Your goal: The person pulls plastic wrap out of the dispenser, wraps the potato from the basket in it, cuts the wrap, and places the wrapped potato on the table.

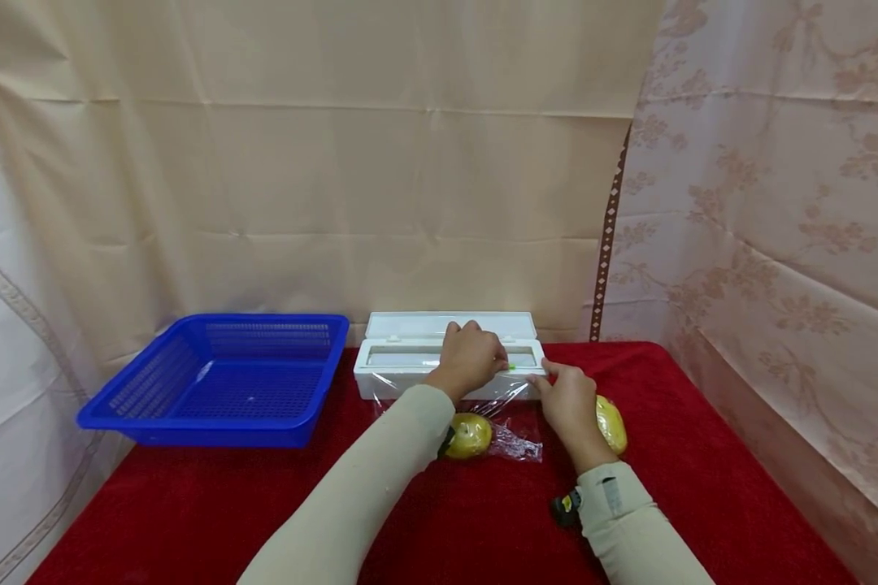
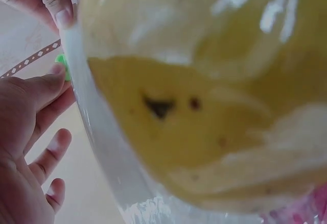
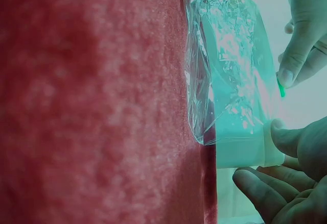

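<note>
A white cling film dispenser (image 1: 402, 384) stands with its lid raised at the back of the table. My left hand (image 1: 471, 357) reaches over it and pinches the small green slider (image 1: 512, 367) on its front edge. At the dispenser's right end, my right hand (image 1: 572, 406) grips the corner, thumb on top and fingers below in the right wrist view. Clear cling film (image 1: 518, 447) hangs from the front down to a yellow fruit (image 1: 471, 435), partly behind the left sleeve. That fruit fills much of the left wrist view under shiny film.
A blue plastic basket (image 1: 310, 406) sits on the left of the red cloth-covered table (image 1: 483, 528). Another yellow fruit (image 1: 611, 424), shiny as if wrapped, lies just right of the right hand. Curtains (image 1: 410, 203) hang behind and at the sides.
</note>
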### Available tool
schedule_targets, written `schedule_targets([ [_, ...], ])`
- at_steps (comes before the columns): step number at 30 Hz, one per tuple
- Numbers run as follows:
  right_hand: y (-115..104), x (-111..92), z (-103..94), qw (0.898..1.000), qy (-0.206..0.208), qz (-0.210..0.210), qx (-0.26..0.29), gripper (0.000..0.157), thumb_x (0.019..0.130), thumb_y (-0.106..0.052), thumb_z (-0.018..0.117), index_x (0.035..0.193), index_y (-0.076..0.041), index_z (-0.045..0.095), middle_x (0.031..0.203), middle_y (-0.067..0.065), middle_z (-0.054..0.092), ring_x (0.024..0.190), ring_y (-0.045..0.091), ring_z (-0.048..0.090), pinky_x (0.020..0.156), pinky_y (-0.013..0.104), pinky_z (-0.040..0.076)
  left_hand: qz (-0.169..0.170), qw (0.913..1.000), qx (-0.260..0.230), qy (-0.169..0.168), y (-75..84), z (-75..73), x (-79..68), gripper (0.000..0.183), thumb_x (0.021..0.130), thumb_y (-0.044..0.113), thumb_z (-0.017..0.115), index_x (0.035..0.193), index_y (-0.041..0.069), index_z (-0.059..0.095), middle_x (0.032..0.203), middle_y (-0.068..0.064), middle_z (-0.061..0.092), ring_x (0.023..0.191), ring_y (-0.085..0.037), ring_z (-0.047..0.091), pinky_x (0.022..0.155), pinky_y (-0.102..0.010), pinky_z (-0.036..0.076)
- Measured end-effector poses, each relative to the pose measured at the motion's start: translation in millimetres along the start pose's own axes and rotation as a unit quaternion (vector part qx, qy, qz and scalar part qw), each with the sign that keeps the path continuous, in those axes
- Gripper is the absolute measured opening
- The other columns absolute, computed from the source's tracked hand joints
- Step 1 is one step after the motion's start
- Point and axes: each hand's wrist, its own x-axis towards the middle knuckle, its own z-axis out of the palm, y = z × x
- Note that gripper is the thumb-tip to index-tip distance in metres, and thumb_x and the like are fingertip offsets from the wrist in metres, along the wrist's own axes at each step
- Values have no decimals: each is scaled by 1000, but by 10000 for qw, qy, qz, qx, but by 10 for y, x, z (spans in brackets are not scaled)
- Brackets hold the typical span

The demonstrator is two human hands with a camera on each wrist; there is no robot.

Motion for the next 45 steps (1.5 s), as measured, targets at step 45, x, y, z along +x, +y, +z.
schedule_targets([
  [45,27,23,13,9999,-78,-85,-59,45,92,-25,79,130,-2,70,127,21,70,117,49,64,97,58,50,215,9989,-264,331,-814,-70,-432,13,91,44,78,98,35,83,109,18,77,101,-15,58,88,-42,38],
])
